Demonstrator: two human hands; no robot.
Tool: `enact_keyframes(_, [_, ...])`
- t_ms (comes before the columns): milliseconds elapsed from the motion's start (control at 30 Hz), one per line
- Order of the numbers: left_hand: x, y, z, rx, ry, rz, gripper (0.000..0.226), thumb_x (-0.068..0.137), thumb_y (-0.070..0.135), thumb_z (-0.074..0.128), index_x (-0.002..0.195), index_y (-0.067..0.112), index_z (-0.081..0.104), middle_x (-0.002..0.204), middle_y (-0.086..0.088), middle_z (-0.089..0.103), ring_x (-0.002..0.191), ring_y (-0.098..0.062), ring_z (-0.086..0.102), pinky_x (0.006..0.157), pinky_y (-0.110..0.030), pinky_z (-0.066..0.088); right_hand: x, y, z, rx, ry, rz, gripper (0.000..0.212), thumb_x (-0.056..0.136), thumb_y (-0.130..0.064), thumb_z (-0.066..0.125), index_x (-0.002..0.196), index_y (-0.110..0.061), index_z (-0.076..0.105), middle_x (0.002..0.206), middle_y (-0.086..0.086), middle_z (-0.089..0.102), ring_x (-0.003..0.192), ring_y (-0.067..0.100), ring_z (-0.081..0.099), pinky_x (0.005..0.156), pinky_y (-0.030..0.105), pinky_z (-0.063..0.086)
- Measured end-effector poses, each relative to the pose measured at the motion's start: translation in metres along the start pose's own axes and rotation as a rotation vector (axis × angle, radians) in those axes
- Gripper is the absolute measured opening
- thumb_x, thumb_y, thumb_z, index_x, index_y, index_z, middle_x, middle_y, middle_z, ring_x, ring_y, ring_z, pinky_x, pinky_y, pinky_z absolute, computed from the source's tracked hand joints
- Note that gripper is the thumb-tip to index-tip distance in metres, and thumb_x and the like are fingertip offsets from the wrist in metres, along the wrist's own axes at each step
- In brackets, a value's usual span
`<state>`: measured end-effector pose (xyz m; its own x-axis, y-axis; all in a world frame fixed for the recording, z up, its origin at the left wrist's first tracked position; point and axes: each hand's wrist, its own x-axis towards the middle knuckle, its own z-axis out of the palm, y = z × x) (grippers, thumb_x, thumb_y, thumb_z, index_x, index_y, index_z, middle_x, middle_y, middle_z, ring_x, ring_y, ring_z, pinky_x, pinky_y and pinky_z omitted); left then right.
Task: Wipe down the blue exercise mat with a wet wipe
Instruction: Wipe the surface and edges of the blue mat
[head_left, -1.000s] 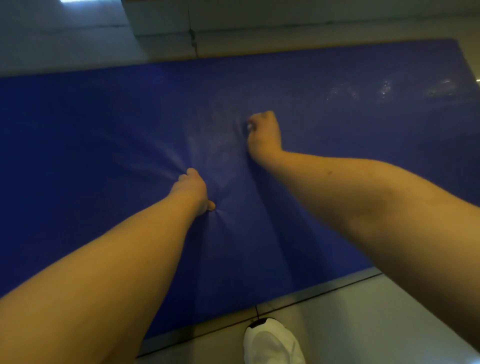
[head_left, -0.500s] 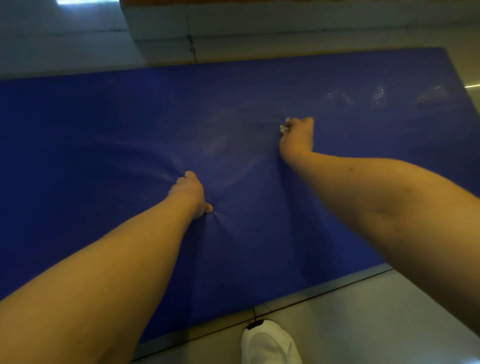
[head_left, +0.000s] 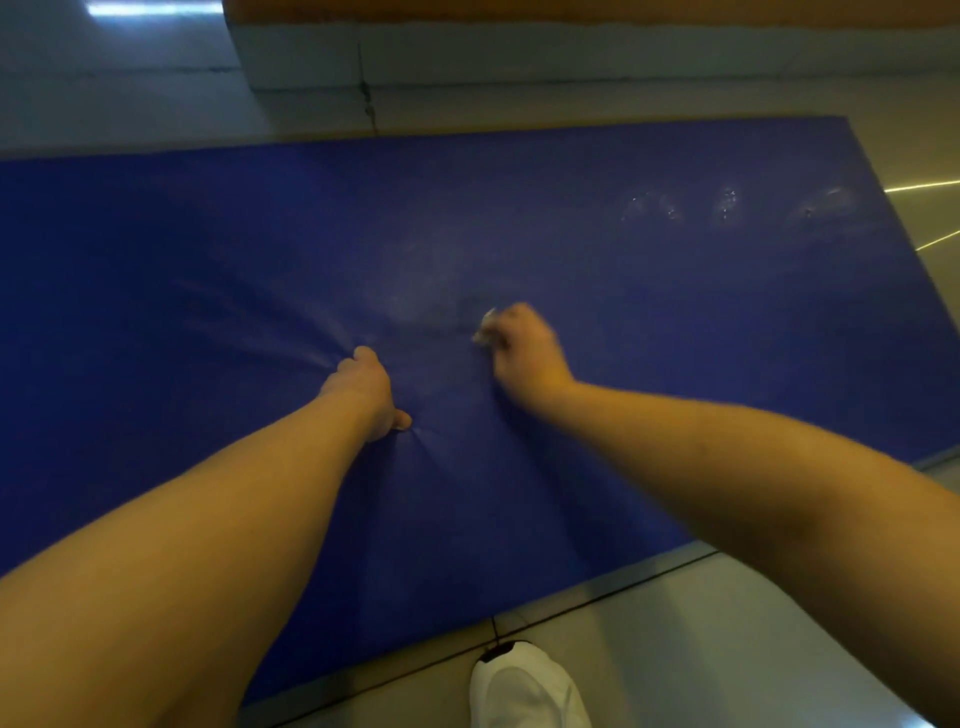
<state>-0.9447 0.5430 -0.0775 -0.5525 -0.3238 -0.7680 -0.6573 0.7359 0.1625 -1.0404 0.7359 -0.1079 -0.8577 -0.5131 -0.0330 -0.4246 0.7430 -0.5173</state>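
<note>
The blue exercise mat (head_left: 649, 322) lies flat on the floor and fills most of the view. My left hand (head_left: 363, 387) presses down on its middle, and creases spread out from under it; its fingers are foreshortened and mostly hidden, with the thumb sticking out to the right. My right hand (head_left: 522, 345) sits a little to the right and farther back, fingers curled round a small white wet wipe (head_left: 485, 326) that peeks out at its left side and touches the mat. Faint smears and shiny wet spots (head_left: 727, 205) show on the mat's far right part.
Pale tiled floor (head_left: 727, 649) borders the mat's near edge, where my white shoe (head_left: 524, 686) stands. A low pale ledge (head_left: 519, 52) runs along the far side behind the mat. The mat's right end (head_left: 883, 208) is in view.
My right hand with the wipe swept right across the mat, then came back left and nearer to me. My left hand has stayed pressed on the same spot.
</note>
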Motion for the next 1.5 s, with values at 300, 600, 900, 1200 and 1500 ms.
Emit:
enact_keyframes(300, [-0.007,-0.007,0.006,-0.054,0.075,0.037,0.105,0.079,0.038,0.084,0.151,0.004,0.017,0.152,-0.020,0.032,0.136,-0.042,0.041,0.106,-0.049,0.040,0.024,0.025,-0.018,0.030,0.140,0.538,0.015,0.097,-0.013,0.061,0.101,-0.007,0.074,0.116,0.015,0.062,0.108,0.033,0.060,0.079,0.030,0.045])
enact_keyframes(600, [-0.034,-0.013,0.030,0.009,0.264,0.098,0.048,0.090,0.037,0.071,0.120,0.012,0.044,0.125,-0.013,0.053,0.109,-0.036,0.057,0.086,-0.050,0.052,-0.093,-0.063,0.038,0.175,-0.150,0.004,0.012,0.096,-0.014,0.068,0.093,-0.008,0.077,0.091,0.005,0.063,0.087,0.024,0.054,0.076,0.031,0.041])
enact_keyframes(900, [-0.062,-0.004,0.049,0.117,0.302,0.207,0.025,0.099,0.025,0.052,0.119,0.012,0.052,0.124,-0.008,0.046,0.111,-0.030,0.049,0.076,-0.043,0.049,-0.012,0.049,-0.040,-0.153,0.093,0.484,0.023,0.093,-0.001,0.060,0.114,-0.002,0.069,0.125,0.020,0.057,0.115,0.037,0.057,0.101,0.040,0.048])
enact_keyframes(1200, [-0.078,-0.007,0.061,0.200,0.272,0.268,0.028,0.099,0.031,0.054,0.122,0.015,0.055,0.123,-0.005,0.045,0.109,-0.027,0.050,0.082,-0.045,0.052,-0.120,-0.048,0.020,0.240,0.072,0.218,0.019,0.097,-0.008,0.063,0.082,-0.002,0.074,0.085,0.012,0.064,0.082,0.020,0.058,0.074,0.036,0.047])
enact_keyframes(1500, [-0.084,0.004,0.067,0.218,0.280,0.286,0.024,0.101,0.025,0.050,0.119,0.013,0.059,0.126,-0.005,0.043,0.109,-0.025,0.048,0.077,-0.042,0.053,-0.092,0.014,-0.014,-0.109,-0.133,-0.038,0.010,0.090,-0.008,0.071,0.091,-0.004,0.080,0.090,0.024,0.070,0.084,0.043,0.066,0.077,0.040,0.050])
